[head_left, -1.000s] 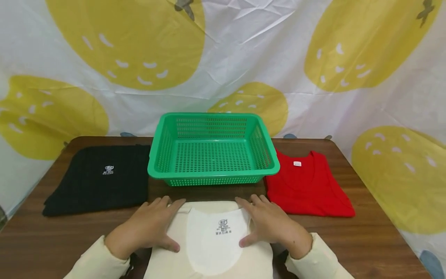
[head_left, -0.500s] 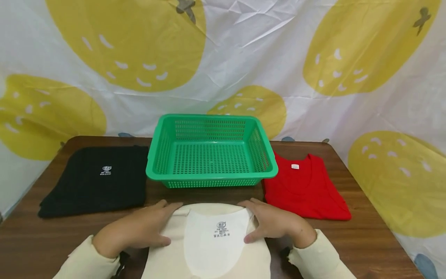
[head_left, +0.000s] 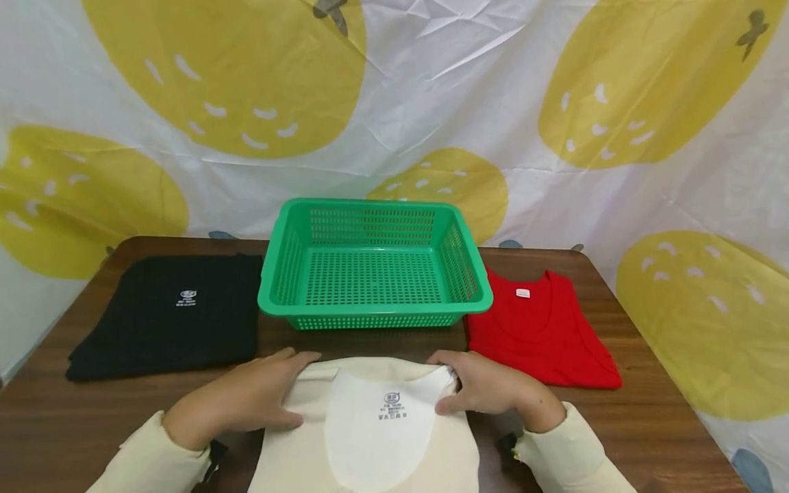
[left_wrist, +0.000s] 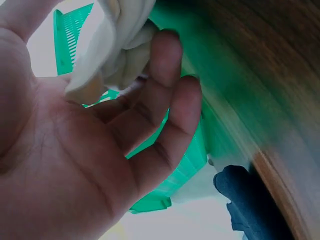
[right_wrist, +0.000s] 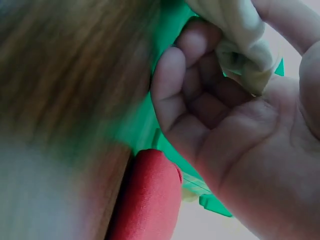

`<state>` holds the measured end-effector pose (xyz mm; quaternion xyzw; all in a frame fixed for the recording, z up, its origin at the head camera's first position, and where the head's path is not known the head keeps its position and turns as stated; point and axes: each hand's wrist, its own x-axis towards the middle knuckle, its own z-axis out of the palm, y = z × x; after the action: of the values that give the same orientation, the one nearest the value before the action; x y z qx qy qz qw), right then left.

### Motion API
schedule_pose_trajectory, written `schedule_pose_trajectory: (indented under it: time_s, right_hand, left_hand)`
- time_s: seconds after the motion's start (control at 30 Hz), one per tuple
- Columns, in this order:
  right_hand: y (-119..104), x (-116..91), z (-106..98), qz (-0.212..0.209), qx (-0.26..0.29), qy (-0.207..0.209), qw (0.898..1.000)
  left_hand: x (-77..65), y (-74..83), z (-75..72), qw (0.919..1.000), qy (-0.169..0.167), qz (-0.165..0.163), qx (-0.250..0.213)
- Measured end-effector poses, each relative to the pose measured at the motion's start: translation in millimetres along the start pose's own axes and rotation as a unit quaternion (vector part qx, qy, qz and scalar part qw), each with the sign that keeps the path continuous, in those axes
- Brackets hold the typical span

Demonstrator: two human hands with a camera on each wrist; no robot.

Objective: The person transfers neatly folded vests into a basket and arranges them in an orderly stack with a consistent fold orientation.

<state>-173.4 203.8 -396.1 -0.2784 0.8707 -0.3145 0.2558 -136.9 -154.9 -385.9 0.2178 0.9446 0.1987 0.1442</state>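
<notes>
A folded cream shirt (head_left: 453,452) lies at the front middle of the head view, a dark printed label inside its white neckline. My left hand (head_left: 240,400) grips its left upper edge, thumb on top and fingers curled underneath. At the right upper edge, my right hand (head_left: 496,390) holds it the same way. Bunched cream cloth (left_wrist: 112,55) sits between thumb and fingers in the left wrist view. In the right wrist view, a fold of the shirt (right_wrist: 242,45) runs between the thumb and the curled fingers.
Just beyond the shirt stands a green plastic basket (head_left: 376,308) with nothing in it. A folded black shirt (head_left: 160,335) lies left of it, a folded red shirt (head_left: 542,349) right. The brown wooden table (head_left: 653,424) backs onto a lemon-patterned cloth (head_left: 419,109).
Both hands have shifted slightly outward and curled their fingers under the shirt's upper edges, where they lay flatter on top before. The basket and the other shirts stay put.
</notes>
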Motion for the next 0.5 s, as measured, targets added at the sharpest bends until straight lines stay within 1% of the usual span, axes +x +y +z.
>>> schedule_pose_trajectory:
  time_s: [0.13,0.2,0.33,0.4,0.5]
  right_hand:
    - [0.4,-0.1,0.1,-0.010,-0.007,0.006,1.000]
    - [0.4,-1.0,1.5,-0.017,-0.009,0.002,1.000]
    - [-0.9,-2.4,4.5,-0.045,-0.003,-0.009,0.999]
    - [-1.9,-2.8,4.8,-0.054,0.004,-0.016,0.998]
    - [-4.3,-4.1,4.6,-0.050,0.004,-0.032,0.998]
  left_hand:
    - [2.8,-2.4,0.9,0.9999,0.010,-0.002,0.009]
    - [3.8,-4.2,2.2,0.9998,0.012,-0.004,0.013]
    - [3.5,-6.8,3.0,0.9996,0.017,-0.013,0.017]
    - [3.2,-7.2,1.7,0.9997,0.018,-0.014,0.008]
    - [4.0,-6.4,-1.4,0.9996,0.013,-0.013,-0.021]
